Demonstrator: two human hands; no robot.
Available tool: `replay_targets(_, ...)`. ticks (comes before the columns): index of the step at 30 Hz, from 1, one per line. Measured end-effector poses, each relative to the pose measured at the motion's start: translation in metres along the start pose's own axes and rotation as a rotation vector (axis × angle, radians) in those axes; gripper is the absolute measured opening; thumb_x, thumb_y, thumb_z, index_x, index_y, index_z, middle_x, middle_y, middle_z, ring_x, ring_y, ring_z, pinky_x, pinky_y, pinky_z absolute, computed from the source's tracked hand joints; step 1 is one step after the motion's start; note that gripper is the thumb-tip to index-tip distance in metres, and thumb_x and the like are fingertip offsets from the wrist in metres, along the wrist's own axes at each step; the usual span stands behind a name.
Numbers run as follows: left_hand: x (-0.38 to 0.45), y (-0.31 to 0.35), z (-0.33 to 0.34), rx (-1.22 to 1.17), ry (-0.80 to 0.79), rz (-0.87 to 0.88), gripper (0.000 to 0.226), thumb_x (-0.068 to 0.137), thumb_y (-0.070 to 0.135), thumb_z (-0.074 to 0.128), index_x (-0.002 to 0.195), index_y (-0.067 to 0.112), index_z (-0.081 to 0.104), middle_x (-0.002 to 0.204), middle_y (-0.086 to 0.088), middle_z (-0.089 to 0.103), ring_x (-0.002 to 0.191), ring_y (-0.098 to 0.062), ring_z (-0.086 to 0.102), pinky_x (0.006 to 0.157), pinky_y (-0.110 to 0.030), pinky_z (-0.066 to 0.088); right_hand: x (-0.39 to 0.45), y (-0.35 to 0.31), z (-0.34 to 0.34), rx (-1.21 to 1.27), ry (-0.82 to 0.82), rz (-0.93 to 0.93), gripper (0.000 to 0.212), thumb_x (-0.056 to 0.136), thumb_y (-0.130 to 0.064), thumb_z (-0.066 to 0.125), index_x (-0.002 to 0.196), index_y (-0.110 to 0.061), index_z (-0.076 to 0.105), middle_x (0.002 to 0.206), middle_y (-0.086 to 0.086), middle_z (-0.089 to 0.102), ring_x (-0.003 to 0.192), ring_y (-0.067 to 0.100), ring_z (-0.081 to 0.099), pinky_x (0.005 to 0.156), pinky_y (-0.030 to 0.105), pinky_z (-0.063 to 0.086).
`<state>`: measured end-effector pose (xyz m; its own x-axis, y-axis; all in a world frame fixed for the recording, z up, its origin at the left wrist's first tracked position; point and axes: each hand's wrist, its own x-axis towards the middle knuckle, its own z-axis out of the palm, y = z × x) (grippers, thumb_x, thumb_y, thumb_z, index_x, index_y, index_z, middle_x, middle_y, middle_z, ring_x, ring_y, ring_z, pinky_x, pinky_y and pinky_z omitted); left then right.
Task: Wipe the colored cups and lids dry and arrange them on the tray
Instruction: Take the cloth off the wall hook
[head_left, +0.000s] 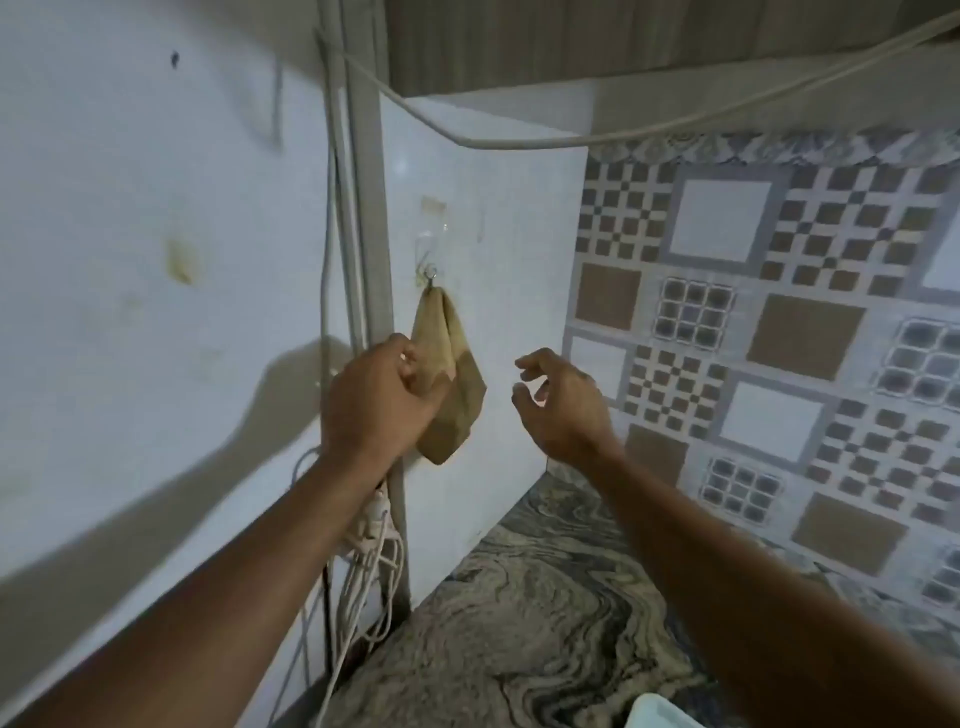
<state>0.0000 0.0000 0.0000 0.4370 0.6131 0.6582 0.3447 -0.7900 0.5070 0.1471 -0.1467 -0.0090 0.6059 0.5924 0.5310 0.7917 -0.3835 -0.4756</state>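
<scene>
Left hand (382, 400) grips tan cloth (452, 379) hanging from wall hook (430, 274); right hand (558, 400) released, empty. Cloth looks soft, light, limp: grasp mid-fold, lift off hook.

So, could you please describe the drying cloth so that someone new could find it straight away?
Start at the plain white wall panel left of the patterned tiles. A small metal hook sits on it, and the tan cloth hangs from that hook, gripped by the left hand. It is the only fabric there.
</scene>
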Motion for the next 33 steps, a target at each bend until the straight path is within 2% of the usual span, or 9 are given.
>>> replay_targets(5,0.006,-0.007,0.013,0.010,0.005,-0.060,0.033,0.084,0.057,0.076,0.096,0.028,0.065,0.084,0.011,0.075,0.080,-0.018,0.072,0.063,-0.028,0.048,0.042,-0.031,0.036,0.211,-0.051,0.126,0.051,0.107,-0.044,0.059,0.151,-0.019,0.053,0.144,0.002,0.067,0.123,0.027,0.067,0.101,0.038,0.054)
replay_targets(9,0.011,-0.010,0.019,-0.058,0.015,-0.063,0.013,0.089,0.036,0.074,0.094,0.024,0.070,0.081,0.010,0.076,0.082,-0.022,0.074,0.069,-0.033,0.056,0.057,-0.033,0.049,0.264,-0.064,0.155,0.024,0.104,-0.034,0.063,0.118,-0.017,0.073,0.099,0.001,0.077,0.096,0.027,0.075,0.065,0.022,0.050)
replay_targets(11,0.013,-0.011,0.017,-0.094,0.065,-0.041,0.007,0.088,0.027,0.075,0.093,0.024,0.071,0.076,0.012,0.071,0.078,-0.023,0.073,0.070,-0.035,0.058,0.063,-0.029,0.047,0.260,-0.002,0.167,0.010,0.099,-0.023,0.068,0.102,-0.017,0.076,0.087,0.000,0.074,0.085,0.025,0.072,0.057,0.016,0.043)
replay_targets(17,0.030,-0.004,-0.008,-0.110,0.203,0.025,0.009,0.086,0.028,0.079,0.091,0.025,0.071,0.067,0.022,0.058,0.069,-0.013,0.067,0.066,-0.029,0.052,0.076,-0.025,0.018,0.338,0.218,0.150,0.006,0.095,-0.021,0.075,0.099,-0.019,0.078,0.084,-0.009,0.071,0.075,0.008,0.066,0.067,0.023,0.054)
replay_targets(22,0.048,0.007,-0.032,-0.137,0.314,0.076,0.008,0.086,0.024,0.076,0.089,0.025,0.068,0.073,0.017,0.063,0.068,-0.014,0.064,0.063,-0.028,0.049,0.083,-0.024,-0.018,0.315,0.263,0.076,0.001,0.094,-0.020,0.076,0.095,-0.021,0.077,0.078,-0.016,0.068,0.074,0.000,0.063,0.066,0.015,0.049)
replay_targets(24,0.052,0.010,-0.040,-0.176,0.319,0.106,0.008,0.086,0.022,0.075,0.089,0.023,0.068,0.076,0.014,0.065,0.068,-0.012,0.063,0.061,-0.024,0.047,0.082,-0.022,-0.030,0.299,0.251,0.066,0.002,0.093,-0.019,0.077,0.093,-0.021,0.076,0.077,-0.017,0.068,0.074,0.002,0.064,0.069,0.020,0.054)
replay_targets(28,0.053,0.013,-0.050,-0.320,0.169,0.091,0.009,0.090,0.017,0.070,0.092,0.017,0.061,0.081,0.009,0.062,0.072,-0.007,0.057,0.064,-0.011,0.041,0.062,-0.018,-0.048,0.295,0.134,-0.006,0.003,0.090,-0.017,0.076,0.087,-0.018,0.074,0.080,-0.010,0.073,0.077,0.012,0.071,0.074,0.036,0.062)
replay_targets(30,0.052,0.016,-0.052,-0.450,-0.041,-0.029,0.013,0.094,0.014,0.066,0.088,0.017,0.055,0.078,0.008,0.053,0.068,-0.006,0.048,0.062,-0.018,0.039,0.046,-0.013,-0.055,0.326,0.049,-0.014,0.009,0.085,-0.013,0.078,0.084,-0.011,0.070,0.082,0.001,0.073,0.083,0.025,0.073,0.076,0.042,0.062)
replay_targets(33,0.044,0.023,-0.056,-0.708,-0.317,-0.095,0.032,0.094,0.000,0.063,0.074,0.019,0.048,0.070,0.009,0.046,0.063,-0.001,0.045,0.061,-0.015,0.037,0.019,-0.001,-0.063,0.482,-0.083,0.018,0.025,0.077,-0.016,0.075,0.083,0.003,0.059,0.077,0.019,0.065,0.069,0.035,0.061,0.066,0.046,0.055)
